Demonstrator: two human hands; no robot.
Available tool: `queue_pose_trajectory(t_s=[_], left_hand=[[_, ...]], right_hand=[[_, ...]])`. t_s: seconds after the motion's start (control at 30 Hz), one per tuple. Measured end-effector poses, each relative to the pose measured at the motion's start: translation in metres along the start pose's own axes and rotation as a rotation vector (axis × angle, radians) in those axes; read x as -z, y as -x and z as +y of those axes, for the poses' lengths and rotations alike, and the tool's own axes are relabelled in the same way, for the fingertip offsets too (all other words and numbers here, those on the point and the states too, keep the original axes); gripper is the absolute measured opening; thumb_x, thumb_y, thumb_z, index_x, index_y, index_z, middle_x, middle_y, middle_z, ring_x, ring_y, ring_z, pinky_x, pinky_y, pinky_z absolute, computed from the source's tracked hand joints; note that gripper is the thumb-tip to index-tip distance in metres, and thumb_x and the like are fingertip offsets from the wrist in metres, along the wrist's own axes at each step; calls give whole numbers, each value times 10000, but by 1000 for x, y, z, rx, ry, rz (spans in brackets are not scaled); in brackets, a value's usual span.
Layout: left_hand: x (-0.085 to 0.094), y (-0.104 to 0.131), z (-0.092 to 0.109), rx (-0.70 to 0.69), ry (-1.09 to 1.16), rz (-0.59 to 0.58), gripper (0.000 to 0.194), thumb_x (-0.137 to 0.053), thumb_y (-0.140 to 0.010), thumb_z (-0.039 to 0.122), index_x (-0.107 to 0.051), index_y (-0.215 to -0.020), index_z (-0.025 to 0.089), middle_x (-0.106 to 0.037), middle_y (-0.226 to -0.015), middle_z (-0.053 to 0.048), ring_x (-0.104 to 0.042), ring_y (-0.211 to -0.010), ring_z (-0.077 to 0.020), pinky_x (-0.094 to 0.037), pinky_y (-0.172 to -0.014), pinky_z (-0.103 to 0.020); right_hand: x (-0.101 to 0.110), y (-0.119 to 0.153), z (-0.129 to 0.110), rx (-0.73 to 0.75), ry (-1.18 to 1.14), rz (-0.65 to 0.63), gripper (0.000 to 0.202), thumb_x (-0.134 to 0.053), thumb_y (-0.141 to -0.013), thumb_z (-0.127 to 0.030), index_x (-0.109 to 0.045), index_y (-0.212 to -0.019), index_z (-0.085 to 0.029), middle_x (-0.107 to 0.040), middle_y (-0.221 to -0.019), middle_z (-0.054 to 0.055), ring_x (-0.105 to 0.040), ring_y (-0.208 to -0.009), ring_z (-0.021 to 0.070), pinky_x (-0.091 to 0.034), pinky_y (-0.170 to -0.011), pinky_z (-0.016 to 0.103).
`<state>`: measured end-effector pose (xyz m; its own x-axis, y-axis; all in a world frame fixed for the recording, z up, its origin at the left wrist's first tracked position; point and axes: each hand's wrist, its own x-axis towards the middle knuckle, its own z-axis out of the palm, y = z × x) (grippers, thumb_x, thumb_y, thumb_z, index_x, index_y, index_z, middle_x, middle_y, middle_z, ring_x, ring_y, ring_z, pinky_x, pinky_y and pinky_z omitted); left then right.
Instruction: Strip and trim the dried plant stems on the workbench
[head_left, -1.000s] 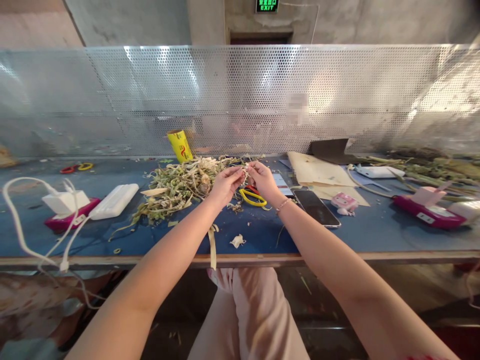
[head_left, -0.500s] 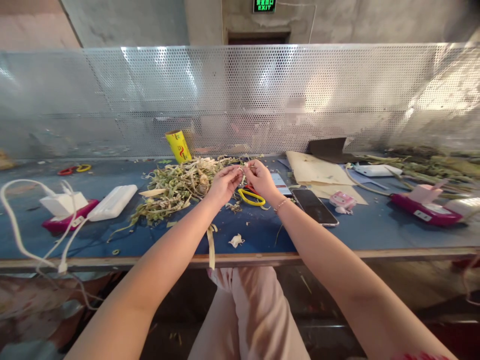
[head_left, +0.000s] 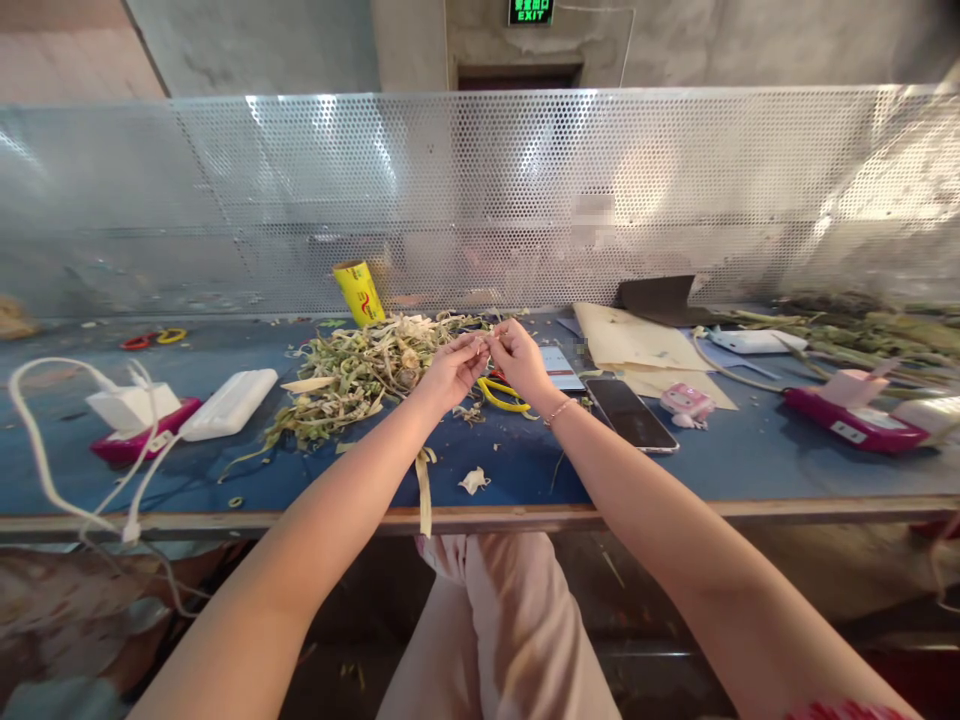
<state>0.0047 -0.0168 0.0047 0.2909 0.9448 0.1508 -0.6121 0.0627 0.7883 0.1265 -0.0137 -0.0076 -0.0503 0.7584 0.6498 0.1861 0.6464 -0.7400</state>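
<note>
Head view: the blue table [head_left: 525, 470] has a wooden front edge and loose scraps on it. A perforated screen [head_left: 420, 200] rises along its back, with a concrete wall [head_left: 675, 45] and a lit exit sign [head_left: 531, 11] beyond. The left hand [head_left: 453, 372] and right hand [head_left: 517, 356] meet beside the plant heap [head_left: 360, 375], fingertips pinched together; whether they grip anything is too small to tell. Yellow-handled scissors [head_left: 504, 396] lie just below the hands, a dark phone [head_left: 631, 414] to the right.

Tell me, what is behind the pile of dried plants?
Behind the pile of dried plants, a tilted yellow tube and, farther back, a perforated metal screen are visible. Anything low behind the pile stays covered.
</note>
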Motion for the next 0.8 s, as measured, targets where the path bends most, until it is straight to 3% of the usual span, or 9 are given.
queue_pose_trajectory(t_s=[0.47,0.8], left_hand=[[-5,3,-2,-32,46,76,150,-531,-707,7,-629,-698,120,-644,-628,-7,-595,-576,-45,-490,-637,-149],[-14,9,2,-13,103,34,149,-498,-740,13,-608,-694,104,-618,-603,-1,-573,-538,-27,-479,-597,-121]], right_hand=[[0,3,-2,42,82,61,143,-447,-810,-337,-374,-806,-215,-382,-501,-88,-360,-451,71,-266,-473,214],[0,7,-6,138,134,93,128,-393,-841,-333,-428,-835,-210,-411,-494,-79,-374,-455,74,-287,-503,225]])
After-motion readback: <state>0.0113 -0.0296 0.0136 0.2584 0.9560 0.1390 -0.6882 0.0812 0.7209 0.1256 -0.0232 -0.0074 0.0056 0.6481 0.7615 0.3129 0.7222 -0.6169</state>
